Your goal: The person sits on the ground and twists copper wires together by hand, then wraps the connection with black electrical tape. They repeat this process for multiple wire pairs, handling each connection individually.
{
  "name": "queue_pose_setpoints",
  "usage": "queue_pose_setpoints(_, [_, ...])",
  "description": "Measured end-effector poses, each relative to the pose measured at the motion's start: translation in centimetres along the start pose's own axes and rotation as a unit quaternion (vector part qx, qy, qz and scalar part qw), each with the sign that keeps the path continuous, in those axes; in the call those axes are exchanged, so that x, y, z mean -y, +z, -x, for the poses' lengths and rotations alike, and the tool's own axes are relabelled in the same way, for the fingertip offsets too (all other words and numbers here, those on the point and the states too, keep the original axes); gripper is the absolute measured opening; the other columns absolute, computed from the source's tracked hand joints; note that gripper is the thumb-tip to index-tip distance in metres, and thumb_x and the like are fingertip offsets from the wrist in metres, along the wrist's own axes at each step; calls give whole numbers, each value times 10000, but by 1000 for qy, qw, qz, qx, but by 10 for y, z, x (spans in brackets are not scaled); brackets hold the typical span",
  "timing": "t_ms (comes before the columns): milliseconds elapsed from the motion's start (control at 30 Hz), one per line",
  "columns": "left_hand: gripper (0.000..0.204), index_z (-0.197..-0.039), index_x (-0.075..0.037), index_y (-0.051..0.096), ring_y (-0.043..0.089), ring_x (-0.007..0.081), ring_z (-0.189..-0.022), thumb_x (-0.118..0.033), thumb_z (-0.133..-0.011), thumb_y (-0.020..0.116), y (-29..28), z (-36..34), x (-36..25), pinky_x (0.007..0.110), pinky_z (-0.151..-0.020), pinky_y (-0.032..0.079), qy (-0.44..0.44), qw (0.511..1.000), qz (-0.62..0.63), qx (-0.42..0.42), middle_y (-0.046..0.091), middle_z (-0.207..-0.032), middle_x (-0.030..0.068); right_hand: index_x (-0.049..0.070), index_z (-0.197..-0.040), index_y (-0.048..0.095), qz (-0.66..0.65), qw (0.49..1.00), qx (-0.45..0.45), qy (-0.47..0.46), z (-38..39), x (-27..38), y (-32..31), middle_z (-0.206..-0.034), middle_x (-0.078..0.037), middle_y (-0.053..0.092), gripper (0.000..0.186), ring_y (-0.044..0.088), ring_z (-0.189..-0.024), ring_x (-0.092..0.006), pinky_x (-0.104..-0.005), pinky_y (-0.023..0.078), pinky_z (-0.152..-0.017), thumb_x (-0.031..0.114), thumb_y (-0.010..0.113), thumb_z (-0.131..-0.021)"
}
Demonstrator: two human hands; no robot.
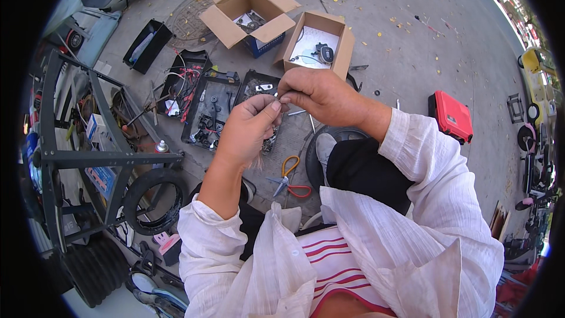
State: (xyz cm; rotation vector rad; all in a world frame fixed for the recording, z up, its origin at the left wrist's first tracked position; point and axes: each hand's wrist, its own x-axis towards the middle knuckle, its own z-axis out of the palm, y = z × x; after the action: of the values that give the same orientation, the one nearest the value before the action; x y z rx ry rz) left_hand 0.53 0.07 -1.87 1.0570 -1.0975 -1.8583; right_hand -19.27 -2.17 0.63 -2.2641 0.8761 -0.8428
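My left hand [247, 129] and my right hand [321, 95] meet in front of me, thumbs and fingertips pinched together. A small piece between the fingertips is mostly hidden, and I cannot make out what it is. Thin pale strands [258, 162], like bare wire ends, hang below my left palm. Under the hands lie black plastic trays [213, 106] with small metal and black parts. Scissors [286, 181] with one yellow and one red handle lie on the ground below, blades pointing left.
An open cardboard box [268, 1] and a second box [341, 26] holding a black device [323, 53] stand ahead. A red case [452, 116] lies right. Left are a metal rack [112, 156], a loose tyre [154, 200] and a black bin [148, 46]. A wheel [313, 159] lies by my shoe.
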Motion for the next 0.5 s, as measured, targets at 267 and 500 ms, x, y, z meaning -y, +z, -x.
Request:
queue_pose_setpoints(267, [205, -946, 10, 649, 490, 60, -589, -178, -951, 569, 2, 0, 2, 209, -545, 409, 48, 993, -105, -28, 608, -727, 17, 10, -928, 544, 46, 999, -10, 10, 0, 3, 5, -836, -155, 550, 139, 565, -816, -343, -406, 446, -705, 147, 564, -922])
queue_pose_setpoints(500, [238, -972, 2, 623, 570, 94, -608, -229, -959, 569, -1, -3, 4, 199, -552, 455, 10, 1000, 20, 16, 635, -756, 50, -17, -946, 611, -227, 962, -23, 149, -1, -3, 11, -826, -91, 645, 202, 621, -766, -194, -336, 488, -681, 183, 591, -931])
